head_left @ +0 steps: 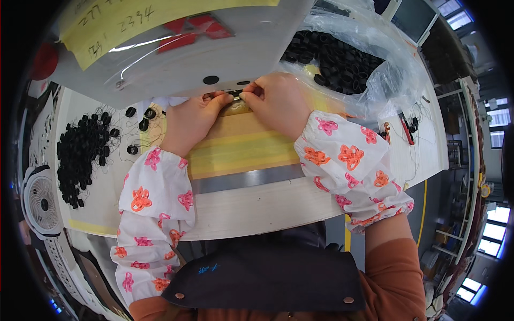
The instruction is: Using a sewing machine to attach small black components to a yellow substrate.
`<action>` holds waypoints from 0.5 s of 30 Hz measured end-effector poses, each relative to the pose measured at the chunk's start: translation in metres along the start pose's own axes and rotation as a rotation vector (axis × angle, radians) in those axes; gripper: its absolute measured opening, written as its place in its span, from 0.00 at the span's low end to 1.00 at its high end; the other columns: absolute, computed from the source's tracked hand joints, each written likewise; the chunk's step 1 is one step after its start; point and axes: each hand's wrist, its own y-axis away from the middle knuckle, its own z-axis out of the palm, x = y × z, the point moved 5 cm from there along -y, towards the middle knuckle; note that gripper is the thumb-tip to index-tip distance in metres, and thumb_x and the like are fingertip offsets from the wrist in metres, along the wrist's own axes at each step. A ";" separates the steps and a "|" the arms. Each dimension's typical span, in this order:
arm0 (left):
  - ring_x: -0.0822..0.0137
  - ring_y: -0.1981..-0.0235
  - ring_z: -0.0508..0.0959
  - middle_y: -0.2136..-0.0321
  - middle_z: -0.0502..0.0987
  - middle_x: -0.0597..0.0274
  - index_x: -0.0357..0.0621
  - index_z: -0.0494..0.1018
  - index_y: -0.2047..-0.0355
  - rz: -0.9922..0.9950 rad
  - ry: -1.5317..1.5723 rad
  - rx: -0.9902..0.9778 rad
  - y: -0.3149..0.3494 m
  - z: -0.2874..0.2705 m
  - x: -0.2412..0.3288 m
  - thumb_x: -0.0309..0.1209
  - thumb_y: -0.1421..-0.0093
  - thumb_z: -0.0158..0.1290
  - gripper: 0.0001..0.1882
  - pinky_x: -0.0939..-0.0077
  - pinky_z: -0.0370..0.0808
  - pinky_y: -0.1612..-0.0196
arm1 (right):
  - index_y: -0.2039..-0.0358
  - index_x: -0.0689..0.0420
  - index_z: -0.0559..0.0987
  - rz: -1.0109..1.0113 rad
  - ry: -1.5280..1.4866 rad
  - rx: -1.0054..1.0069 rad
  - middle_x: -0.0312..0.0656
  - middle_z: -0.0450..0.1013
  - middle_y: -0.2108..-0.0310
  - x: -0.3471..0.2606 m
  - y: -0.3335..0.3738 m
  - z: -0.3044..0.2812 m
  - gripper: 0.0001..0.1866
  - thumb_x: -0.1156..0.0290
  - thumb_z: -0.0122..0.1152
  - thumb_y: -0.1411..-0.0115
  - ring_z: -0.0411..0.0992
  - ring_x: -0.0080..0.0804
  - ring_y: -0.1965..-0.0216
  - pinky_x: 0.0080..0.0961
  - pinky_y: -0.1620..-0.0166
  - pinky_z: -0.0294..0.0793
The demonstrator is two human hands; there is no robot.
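My left hand (197, 119) and my right hand (278, 102) meet at the middle of the table, under the front of a pale grey machine (176, 72). Both pinch a small black band (236, 95) between thumb and fingertips, one hand on either side of it. The fingertips and the machine's lower edge partly cover the band. Below my hands lies a work surface striped with yellow tape (241, 152), with a metal strip (249, 178) along its near edge. White flowered sleeves cover both forearms.
A heap of black bands with loose threads (83, 155) lies at left, several stray ones beside it. At right, a clear plastic bag (399, 80) holds many black loops (342, 61). A red-handled tool (407, 131) lies farther right. A white fan (43, 203) stands at far left.
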 end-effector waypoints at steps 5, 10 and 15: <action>0.74 0.80 0.73 0.81 0.76 0.64 0.43 0.76 0.71 -0.123 0.069 -0.027 -0.001 0.003 0.003 0.47 0.51 0.54 0.19 0.80 0.67 0.74 | 0.79 0.65 0.75 0.079 0.000 -0.060 0.45 0.71 0.83 0.007 0.000 -0.001 0.06 0.74 0.58 0.57 0.71 0.32 0.82 0.23 0.76 0.69; 0.73 0.81 0.73 0.83 0.74 0.65 0.43 0.76 0.75 -0.083 0.090 0.031 -0.001 -0.001 0.005 0.46 0.51 0.53 0.18 0.80 0.67 0.76 | 0.79 0.64 0.74 0.014 -0.027 -0.022 0.43 0.71 0.83 0.006 0.000 0.000 0.06 0.74 0.59 0.56 0.70 0.30 0.82 0.22 0.77 0.69; 0.66 0.85 0.71 0.85 0.73 0.60 0.43 0.74 0.74 -0.120 -0.274 -0.026 -0.002 0.001 -0.008 0.43 0.48 0.50 0.16 0.75 0.66 0.78 | 0.79 0.63 0.74 0.057 -0.050 -0.008 0.41 0.71 0.83 0.008 0.003 0.002 0.07 0.73 0.59 0.55 0.70 0.29 0.82 0.22 0.77 0.68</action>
